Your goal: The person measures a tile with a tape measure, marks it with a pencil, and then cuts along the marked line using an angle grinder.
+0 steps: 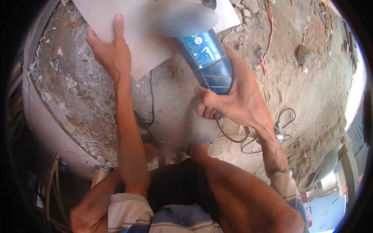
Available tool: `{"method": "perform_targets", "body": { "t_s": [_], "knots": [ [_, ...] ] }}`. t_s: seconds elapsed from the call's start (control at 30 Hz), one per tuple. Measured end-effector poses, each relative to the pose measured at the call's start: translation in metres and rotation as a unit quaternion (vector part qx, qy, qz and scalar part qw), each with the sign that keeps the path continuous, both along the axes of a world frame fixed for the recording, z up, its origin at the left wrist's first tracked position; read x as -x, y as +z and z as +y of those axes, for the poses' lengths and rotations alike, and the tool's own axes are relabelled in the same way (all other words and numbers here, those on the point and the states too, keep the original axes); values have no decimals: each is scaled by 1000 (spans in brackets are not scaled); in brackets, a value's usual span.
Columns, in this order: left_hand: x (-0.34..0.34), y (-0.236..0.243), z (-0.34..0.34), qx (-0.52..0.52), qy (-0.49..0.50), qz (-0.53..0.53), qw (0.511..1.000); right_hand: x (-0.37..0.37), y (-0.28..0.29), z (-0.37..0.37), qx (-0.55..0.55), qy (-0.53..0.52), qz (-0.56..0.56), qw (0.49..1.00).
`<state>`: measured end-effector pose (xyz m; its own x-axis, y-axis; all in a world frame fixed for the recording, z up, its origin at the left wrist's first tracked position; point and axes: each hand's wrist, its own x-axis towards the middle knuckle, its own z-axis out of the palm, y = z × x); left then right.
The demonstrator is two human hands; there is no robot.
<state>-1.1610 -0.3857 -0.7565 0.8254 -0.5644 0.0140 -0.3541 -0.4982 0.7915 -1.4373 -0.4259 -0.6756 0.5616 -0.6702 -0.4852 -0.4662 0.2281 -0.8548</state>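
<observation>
My right hand (241, 93) is wrapped around the rear body of a blue corded angle grinder (210, 58). Its front end is lost in a blurred patch, so its disc and contact with the work cannot be made out. Under that blur lies a pale flat tile (149, 62), one corner pointing toward me. My left hand (112, 52) grips the tile's left edge, thumb on the upper face and a fingertip at the rim. A dark power cord (229, 136) runs from the grinder's back end.
Rough, dusty ground with rubble (248, 11) surrounds the tile. A reddish string (268, 42) and a stone (303, 54) lie to the right. A cable with a plug connection (278, 128) sits by my right wrist. My foot (202, 124) is close below the grinder.
</observation>
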Motion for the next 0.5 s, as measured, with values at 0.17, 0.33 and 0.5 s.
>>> {"method": "perform_targets", "body": {
  "t_s": [0.17,0.33,0.5],
  "knots": [
    [-1,-3,0,4,-2,-7,1000,2,4,2,1,-3,13,1000],
    [-2,-4,0,-7,3,-10,1000,7,0,4,-3,3,4,1000],
    [-4,-5,1,-8,1,-13,1000,9,3,7,-7,5,14,1000]
  ]
}}
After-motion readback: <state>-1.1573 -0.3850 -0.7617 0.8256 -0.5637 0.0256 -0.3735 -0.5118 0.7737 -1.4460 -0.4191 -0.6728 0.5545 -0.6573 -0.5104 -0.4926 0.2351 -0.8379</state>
